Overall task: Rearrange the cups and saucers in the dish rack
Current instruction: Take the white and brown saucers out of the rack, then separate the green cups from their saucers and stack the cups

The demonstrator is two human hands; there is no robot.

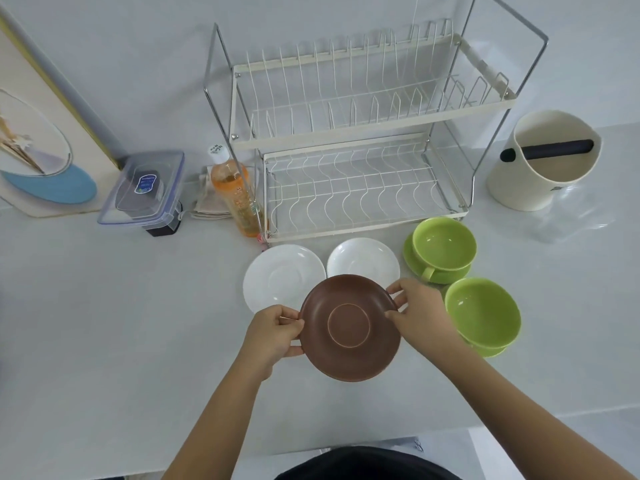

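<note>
Before the rack (349, 188), I hold one brown saucer (349, 329), left hand (277, 332) and right hand (417, 313) pinching opposite rims. Nearer the rack: two white saucers (277, 277), two green cups (441, 242) on green saucers (414, 261).

Brown saucer (349, 329) held near; two white saucers (284, 278), two green cups (443, 244) on saucers before empty two-tier rack (363, 133).

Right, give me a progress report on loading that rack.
Done: nothing yet; both tiers of the rack hold no dishes. In hand: the brown saucer, gripped at its edges by the left hand and right hand above the counter. Left: that saucer, two white saucers, and two green cups on their green saucers.
</note>
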